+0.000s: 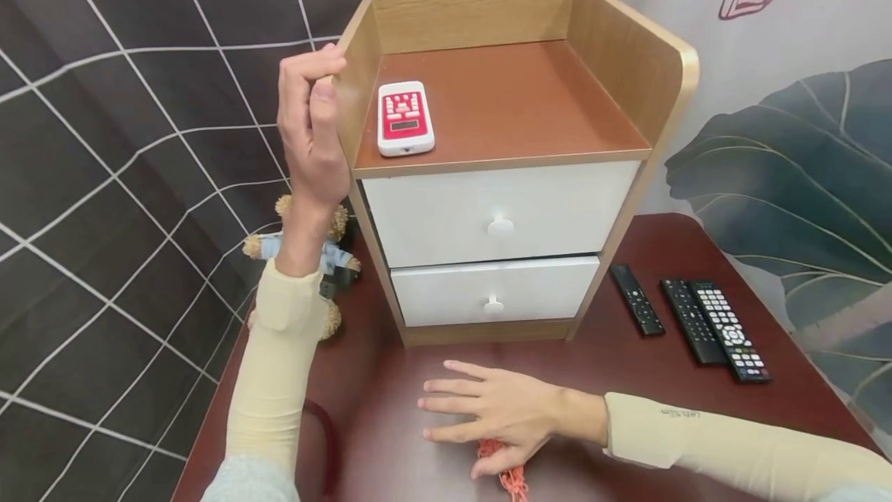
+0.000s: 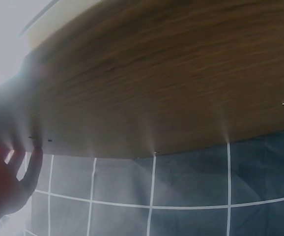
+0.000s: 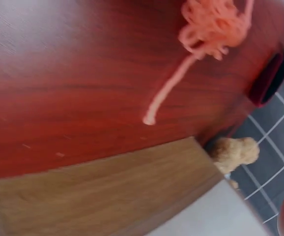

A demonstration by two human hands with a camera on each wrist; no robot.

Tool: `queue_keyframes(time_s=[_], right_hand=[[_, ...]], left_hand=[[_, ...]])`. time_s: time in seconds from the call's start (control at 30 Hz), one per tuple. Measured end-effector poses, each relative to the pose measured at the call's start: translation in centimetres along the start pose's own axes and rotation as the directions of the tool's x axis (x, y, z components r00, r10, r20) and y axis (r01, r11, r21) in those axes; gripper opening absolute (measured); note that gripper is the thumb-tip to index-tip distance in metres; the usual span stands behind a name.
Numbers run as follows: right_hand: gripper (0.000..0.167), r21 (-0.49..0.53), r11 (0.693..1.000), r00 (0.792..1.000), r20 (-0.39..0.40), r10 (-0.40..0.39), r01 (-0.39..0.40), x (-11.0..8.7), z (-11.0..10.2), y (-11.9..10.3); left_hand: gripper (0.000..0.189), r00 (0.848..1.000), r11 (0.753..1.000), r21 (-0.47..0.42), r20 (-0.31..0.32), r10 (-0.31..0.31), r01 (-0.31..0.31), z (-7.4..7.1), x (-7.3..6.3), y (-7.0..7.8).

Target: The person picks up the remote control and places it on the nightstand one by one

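The person is reaching up with the left hand (image 1: 311,126) and curling its fingers over the top edge of the left side panel of the small wooden cabinet (image 1: 630,45), gripping that panel while the cabinet is standing on the red-brown table (image 1: 787,401). The right hand (image 1: 488,413) is lying flat on the table in front of the lower drawer (image 1: 493,290), fingers spread and relaxed, resting on a tangle of orange string (image 1: 512,479) without closing around it. To me this looks like steadying or getting ready to shift the cabinet; any move of it is going to call for care, since the red-and-white remote (image 1: 405,118) is lying loose on top, near that gripped edge.
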State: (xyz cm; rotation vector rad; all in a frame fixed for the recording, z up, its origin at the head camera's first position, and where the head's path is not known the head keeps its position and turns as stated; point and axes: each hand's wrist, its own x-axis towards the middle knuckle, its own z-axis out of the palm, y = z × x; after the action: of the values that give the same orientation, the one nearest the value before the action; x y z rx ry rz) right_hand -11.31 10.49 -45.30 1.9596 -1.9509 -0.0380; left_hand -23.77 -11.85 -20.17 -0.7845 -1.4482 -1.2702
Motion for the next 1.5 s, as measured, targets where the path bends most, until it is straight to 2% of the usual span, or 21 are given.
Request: queue_keyframes(time_s=[0.3, 0.57, 0.67, 0.9, 1.1, 1.27, 1.4, 1.5], right_hand=[[0.069, 0.04, 0.993, 0.992, -0.056, 0.109, -0.107, -3.7, 0.9, 1.2], [0.07, 0.051, 0.982, 0.981, -0.063, 0.184, -0.181, -6.5, 2.1, 0.7], [0.068, 0.053, 0.971, 0.969, -0.071, 0.236, -0.232, -8.0, 2.2, 0.4], [0.062, 0.025, 0.931, 0.927, -0.081, 0.365, -0.364, -13.0, 1.2, 0.4], [0.055, -0.005, 0.9, 0.899, -0.046, 0.435, -0.436, -19.1, -0.1, -0.2], [0.052, -0.054, 0.837, 0.839, -0.045, 0.543, -0.545, -23.2, -0.5, 0.2], [0.051, -0.07, 0.762, 0.765, -0.067, 0.641, -0.644, -25.1, -0.3, 1.3], [0.047, -0.067, 0.698, 0.701, -0.083, 0.709, -0.713, -26.1, -0.1, 2.2]], left_hand=[[0.044, 1.0, 1.0, -0.009, 0.012, -0.004, 0.004, -0.1, 0.4, -0.4], [0.045, 1.0, 1.0, -0.005, 0.027, -0.005, 0.005, -0.2, 0.3, -0.8], [0.045, 1.0, 1.0, -0.004, 0.03, -0.009, 0.009, -0.3, 0.0, -0.9], [0.046, 1.0, 1.0, -0.007, 0.01, -0.016, 0.016, -0.4, -0.3, -0.7], [0.046, 1.0, 1.0, -0.016, -0.008, -0.025, 0.025, -0.6, -0.4, -0.5], [0.046, 1.0, 0.999, -0.029, -0.02, -0.022, 0.022, -0.6, -0.2, -0.4], [0.046, 0.999, 0.999, -0.033, -0.005, -0.032, 0.031, -0.5, -0.1, -0.7], [0.046, 0.999, 0.999, -0.034, 0.011, -0.043, 0.043, -0.2, -0.1, -0.9]])
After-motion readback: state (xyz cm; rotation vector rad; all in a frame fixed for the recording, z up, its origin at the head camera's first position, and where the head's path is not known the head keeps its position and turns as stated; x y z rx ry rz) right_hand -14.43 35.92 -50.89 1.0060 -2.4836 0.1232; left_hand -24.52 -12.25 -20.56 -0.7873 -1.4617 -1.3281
